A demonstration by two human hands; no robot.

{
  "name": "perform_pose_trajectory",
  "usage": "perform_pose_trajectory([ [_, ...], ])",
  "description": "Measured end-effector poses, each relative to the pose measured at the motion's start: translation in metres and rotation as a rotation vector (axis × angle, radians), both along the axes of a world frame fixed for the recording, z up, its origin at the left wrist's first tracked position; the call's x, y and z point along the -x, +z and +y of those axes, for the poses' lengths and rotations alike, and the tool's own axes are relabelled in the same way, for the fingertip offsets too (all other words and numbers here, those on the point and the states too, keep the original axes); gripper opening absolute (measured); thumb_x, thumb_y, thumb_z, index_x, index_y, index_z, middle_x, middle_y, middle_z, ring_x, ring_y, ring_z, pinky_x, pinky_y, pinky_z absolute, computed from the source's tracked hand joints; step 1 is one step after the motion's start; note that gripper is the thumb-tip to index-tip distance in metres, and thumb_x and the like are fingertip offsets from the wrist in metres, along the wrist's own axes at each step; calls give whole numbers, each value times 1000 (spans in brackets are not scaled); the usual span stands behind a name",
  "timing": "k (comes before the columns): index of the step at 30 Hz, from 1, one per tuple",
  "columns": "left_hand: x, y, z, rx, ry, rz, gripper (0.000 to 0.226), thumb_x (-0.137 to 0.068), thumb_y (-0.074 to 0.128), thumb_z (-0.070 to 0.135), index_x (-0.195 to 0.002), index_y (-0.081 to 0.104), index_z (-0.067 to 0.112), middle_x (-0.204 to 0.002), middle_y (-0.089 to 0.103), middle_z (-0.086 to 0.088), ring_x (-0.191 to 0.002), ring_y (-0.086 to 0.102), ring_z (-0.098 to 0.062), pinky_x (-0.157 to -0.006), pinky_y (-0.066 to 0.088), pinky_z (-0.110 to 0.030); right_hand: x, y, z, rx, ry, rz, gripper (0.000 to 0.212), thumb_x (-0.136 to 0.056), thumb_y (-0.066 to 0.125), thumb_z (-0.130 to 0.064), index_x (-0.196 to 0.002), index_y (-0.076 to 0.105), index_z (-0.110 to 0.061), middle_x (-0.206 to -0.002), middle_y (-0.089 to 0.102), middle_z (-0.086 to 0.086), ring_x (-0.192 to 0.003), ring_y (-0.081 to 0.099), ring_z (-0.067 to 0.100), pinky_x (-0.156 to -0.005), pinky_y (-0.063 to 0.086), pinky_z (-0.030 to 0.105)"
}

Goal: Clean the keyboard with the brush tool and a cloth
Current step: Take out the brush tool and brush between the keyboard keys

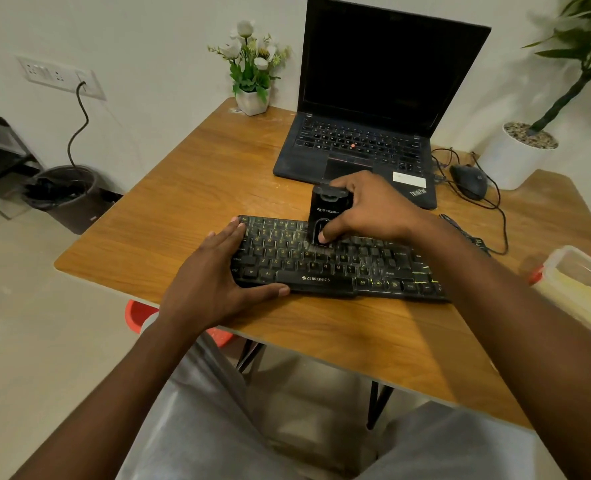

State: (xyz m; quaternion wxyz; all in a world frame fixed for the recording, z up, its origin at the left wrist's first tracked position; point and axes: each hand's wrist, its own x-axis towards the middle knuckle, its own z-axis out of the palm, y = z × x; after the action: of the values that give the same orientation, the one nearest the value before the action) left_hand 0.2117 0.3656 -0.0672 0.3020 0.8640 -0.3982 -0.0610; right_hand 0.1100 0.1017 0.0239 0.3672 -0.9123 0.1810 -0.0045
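On the wooden bench [190, 174] the keyboard [339, 261] lies near the front edge. Your left hand [211, 282] pins its end with fingers spread flat, while your right hand [370, 209] grips the brush [325, 216]. The bristles seem to be on the middle keys; press hard and a keycap could pop, or the board skid off.

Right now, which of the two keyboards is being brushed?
The standalone Zebronics keyboard nearest the person; the right hand holds the brush tool on it. The laptop sits untouched.

Wooden table [190, 188], keyboard [342, 268], laptop [356, 150], mouse [469, 181], flowerpot [252, 102]
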Motion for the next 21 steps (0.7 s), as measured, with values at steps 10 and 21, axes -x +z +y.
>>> perform_pose_trajectory([
  [10, -2, -2, -1, -1, -5, -5, 141, -57, 62, 102, -166, 30, 19, -174, 25, 5, -159, 26, -12, -133, 20, -40, -21, -18, 2, 190, -135, -185, 64, -68, 97, -26, -125, 72, -14, -111, 76, 0, -96, 74, 20, -78, 62, 35],
  [21, -3, -4, -1, -3, -4, 2, 140, -58, 63, 101, -167, 27, 21, -174, 23, 6, -159, 24, -12, -132, 16, -37, -2, -5, -4, -81, -1, -47, 41, -70, 97, -7, -105, 75, -10, -98, 82, 4, -89, 80, 17, -75, 65, 31],
])
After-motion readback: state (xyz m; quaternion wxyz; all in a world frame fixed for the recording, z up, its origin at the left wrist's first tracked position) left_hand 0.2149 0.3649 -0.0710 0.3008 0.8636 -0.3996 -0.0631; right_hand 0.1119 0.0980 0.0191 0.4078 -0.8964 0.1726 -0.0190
